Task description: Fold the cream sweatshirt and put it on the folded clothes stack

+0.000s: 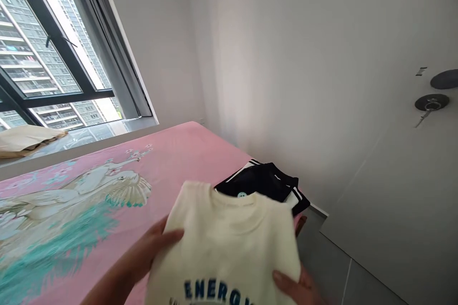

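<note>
Well past the left fingers, up and to their left, I make out a window, a grey curtain and a beige bundle by the sill. Nearer those fingers, the pink sheet spreads out with its white bird print. The left hand pinches one side of the cream shirt, thumb laid on the front; its other fingers are hidden underneath, so from my end I cannot tell whether they are spread or pressed together. The shirt sits between both hands, apparently folded, its collar beyond the thumbs and blue lettering level with the right thumb and below. I judge it light, soft and limp, not slippery or fragile, but apt to sag or unfold if gripped at one spot; I'd hold both side edges, thumbs above and fingers flat beneath. Just beyond the collar, ahead of the fingers, black clothes lie on the sheet. The right hand pinches the opposite edge, thumb on top, with what seems a fingertip showing farther up. Off to the right of those fingers I see grey floor and a dark handle.
</note>
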### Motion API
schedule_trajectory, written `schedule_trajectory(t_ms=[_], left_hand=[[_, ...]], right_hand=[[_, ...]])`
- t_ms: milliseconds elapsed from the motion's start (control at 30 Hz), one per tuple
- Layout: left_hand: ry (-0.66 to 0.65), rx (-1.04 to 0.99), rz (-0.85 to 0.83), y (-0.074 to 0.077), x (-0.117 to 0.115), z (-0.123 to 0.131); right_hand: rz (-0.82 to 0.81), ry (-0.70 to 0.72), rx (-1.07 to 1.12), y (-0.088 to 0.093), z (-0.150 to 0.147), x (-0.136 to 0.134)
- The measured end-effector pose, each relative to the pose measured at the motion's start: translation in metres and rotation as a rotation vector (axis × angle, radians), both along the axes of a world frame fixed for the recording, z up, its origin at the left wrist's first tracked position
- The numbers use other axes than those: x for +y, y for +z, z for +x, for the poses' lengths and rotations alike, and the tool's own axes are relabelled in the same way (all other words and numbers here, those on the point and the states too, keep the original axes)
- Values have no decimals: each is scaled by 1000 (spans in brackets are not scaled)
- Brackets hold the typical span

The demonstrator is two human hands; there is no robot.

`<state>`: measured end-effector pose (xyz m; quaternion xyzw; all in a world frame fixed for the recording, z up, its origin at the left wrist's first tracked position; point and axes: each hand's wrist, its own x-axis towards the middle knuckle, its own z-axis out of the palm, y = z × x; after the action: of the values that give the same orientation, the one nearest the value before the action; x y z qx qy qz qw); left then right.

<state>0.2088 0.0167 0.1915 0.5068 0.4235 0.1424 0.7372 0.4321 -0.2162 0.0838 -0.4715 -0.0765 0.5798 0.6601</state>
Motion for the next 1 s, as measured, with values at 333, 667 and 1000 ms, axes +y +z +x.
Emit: schedule_trajectory(t_ms=[333,667,1000], left_hand=[[92,86,628,44,100,211],[120,210,265,-100,37,153],[50,126,-85,-101,23,190]], right_hand=[[11,-597,11,-17,123,93],[-26,-646,-32,-63,136,99],[-14,-555,29,-32,117,94]])
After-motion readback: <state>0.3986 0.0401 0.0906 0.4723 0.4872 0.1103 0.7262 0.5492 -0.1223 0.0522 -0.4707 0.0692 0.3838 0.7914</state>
